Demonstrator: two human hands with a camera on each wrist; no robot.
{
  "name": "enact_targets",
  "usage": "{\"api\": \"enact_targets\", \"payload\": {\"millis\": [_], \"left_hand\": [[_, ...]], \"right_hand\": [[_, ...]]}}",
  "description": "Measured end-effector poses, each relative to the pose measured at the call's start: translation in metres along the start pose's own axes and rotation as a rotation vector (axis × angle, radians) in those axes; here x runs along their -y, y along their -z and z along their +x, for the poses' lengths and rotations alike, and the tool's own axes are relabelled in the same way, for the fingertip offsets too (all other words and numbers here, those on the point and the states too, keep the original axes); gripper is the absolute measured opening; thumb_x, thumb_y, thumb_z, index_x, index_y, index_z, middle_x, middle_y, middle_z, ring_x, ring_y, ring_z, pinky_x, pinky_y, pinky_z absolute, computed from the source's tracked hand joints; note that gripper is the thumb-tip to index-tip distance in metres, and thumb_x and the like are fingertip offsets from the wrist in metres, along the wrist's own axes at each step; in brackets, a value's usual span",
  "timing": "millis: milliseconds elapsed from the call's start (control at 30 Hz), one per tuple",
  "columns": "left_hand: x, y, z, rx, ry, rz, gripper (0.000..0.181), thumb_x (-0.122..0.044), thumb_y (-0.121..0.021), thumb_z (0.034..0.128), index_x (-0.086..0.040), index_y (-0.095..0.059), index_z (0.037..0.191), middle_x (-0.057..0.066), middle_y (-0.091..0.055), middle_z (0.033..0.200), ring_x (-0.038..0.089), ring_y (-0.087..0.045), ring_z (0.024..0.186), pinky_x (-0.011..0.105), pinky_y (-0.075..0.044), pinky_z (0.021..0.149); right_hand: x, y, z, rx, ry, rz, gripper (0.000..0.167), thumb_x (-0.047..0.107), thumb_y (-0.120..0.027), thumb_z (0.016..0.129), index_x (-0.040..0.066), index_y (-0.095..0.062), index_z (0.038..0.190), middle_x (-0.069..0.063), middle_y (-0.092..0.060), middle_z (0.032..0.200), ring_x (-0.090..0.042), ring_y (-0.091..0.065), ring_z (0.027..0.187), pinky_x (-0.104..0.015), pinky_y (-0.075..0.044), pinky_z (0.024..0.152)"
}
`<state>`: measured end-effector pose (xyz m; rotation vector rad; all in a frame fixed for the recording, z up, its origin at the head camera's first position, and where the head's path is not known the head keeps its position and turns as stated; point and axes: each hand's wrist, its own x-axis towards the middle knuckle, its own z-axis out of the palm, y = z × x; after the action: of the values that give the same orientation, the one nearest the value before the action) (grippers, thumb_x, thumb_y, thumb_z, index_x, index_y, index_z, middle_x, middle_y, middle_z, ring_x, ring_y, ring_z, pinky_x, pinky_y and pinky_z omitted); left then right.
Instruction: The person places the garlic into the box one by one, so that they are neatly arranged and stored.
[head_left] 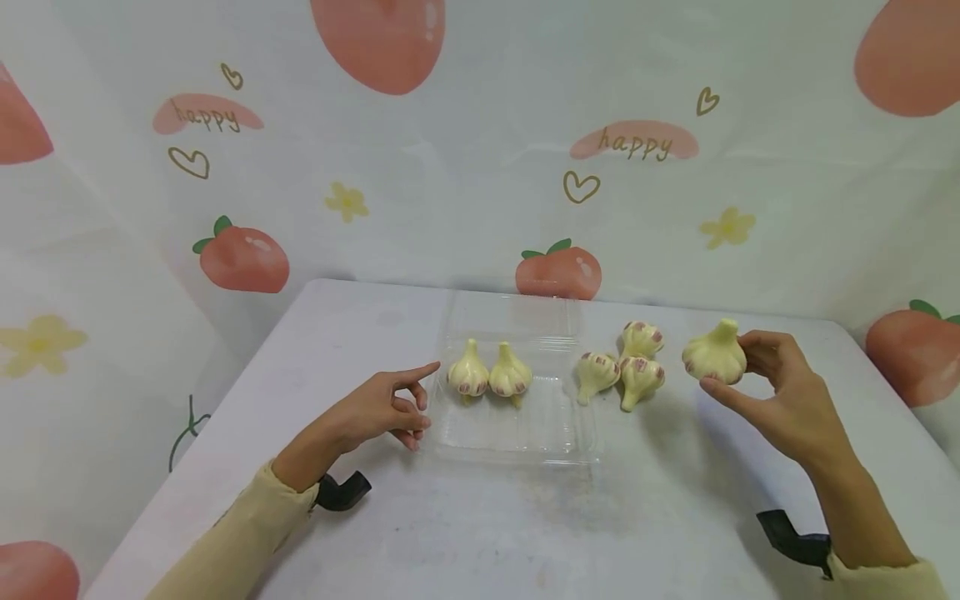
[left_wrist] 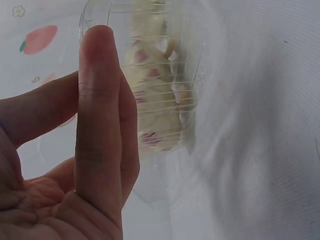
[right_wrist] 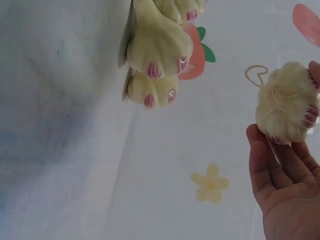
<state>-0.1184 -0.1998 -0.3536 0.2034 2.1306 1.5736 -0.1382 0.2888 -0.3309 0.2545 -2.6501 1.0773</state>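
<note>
In the head view my right hand [head_left: 798,408] holds a garlic bulb [head_left: 715,357] above the table, pinched between thumb and fingers with its stem up. The right wrist view shows the root side of this bulb [right_wrist: 282,105]. Two more bulbs, a left one [head_left: 468,372] and a right one [head_left: 511,375], stand side by side in a clear plastic box [head_left: 510,437]. My left hand [head_left: 378,408] is at the box's left side, index finger extended and the others loosely bent, holding nothing. Whether its fingertips touch the wall I cannot tell.
Three garlic bulbs lie clustered right of the box: one nearer the box [head_left: 597,372], one behind [head_left: 642,338], one in front [head_left: 640,382]. The box's clear lid [head_left: 513,315] lies folded back toward the patterned backdrop [head_left: 450,183]. A white table [head_left: 465,533] carries everything.
</note>
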Motion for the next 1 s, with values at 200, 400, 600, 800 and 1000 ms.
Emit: {"api": "enact_targets", "payload": {"millis": [200, 400, 600, 800, 1000], "left_hand": [[0.0, 0.0, 0.0, -0.001, 0.0, 0.0, 0.086, 0.003, -0.069, 0.0864, -0.009, -0.024, 0.159, 0.009, -0.045, 0.099, 0.016, -0.065, 0.067, 0.036, -0.064, 0.066], [-0.001, -0.001, 0.0, 0.005, -0.005, 0.008, 0.085, 0.003, -0.069, 0.0869, -0.009, -0.025, 0.158, 0.009, -0.045, 0.099, 0.016, -0.065, 0.067, 0.036, -0.064, 0.066], [-0.002, -0.001, 0.001, 0.007, -0.002, 0.009, 0.085, 0.003, -0.069, 0.0865, -0.009, -0.025, 0.158, 0.008, -0.045, 0.098, 0.016, -0.066, 0.067, 0.036, -0.064, 0.066], [-0.001, -0.001, 0.001, 0.007, -0.003, 0.005, 0.085, 0.004, -0.069, 0.0864, -0.01, -0.025, 0.158, 0.008, -0.045, 0.099, 0.015, -0.065, 0.067, 0.036, -0.064, 0.066], [-0.001, 0.0, 0.002, 0.003, -0.004, 0.007, 0.085, 0.004, -0.068, 0.0866, -0.01, -0.025, 0.159, 0.009, -0.045, 0.099, 0.016, -0.065, 0.067, 0.036, -0.064, 0.066]], "right_hand": [[0.002, 0.0, 0.002, 0.028, -0.015, -0.022, 0.073, 0.028, -0.083, 0.082, 0.007, -0.039, 0.137, -0.019, -0.057, 0.134, 0.024, -0.038, 0.101, -0.009, -0.033, 0.076], [0.004, -0.003, 0.002, 0.039, -0.012, 0.004, 0.072, 0.026, -0.083, 0.083, 0.006, -0.038, 0.136, -0.019, -0.056, 0.134, 0.023, -0.038, 0.101, -0.001, -0.032, 0.077], [0.01, -0.008, 0.004, 0.049, -0.008, 0.005, 0.072, 0.028, -0.083, 0.082, 0.006, -0.04, 0.135, -0.016, -0.056, 0.131, 0.022, -0.04, 0.101, 0.0, -0.034, 0.077], [0.018, -0.018, 0.006, 0.049, 0.018, 0.016, 0.071, 0.029, -0.085, 0.08, 0.009, -0.043, 0.133, -0.008, -0.058, 0.128, 0.019, -0.045, 0.101, -0.004, -0.037, 0.075], [0.028, -0.03, 0.009, 0.038, 0.077, 0.035, 0.069, 0.023, -0.088, 0.076, 0.009, -0.046, 0.13, -0.004, -0.059, 0.125, 0.015, -0.048, 0.1, -0.008, -0.04, 0.074]]}}
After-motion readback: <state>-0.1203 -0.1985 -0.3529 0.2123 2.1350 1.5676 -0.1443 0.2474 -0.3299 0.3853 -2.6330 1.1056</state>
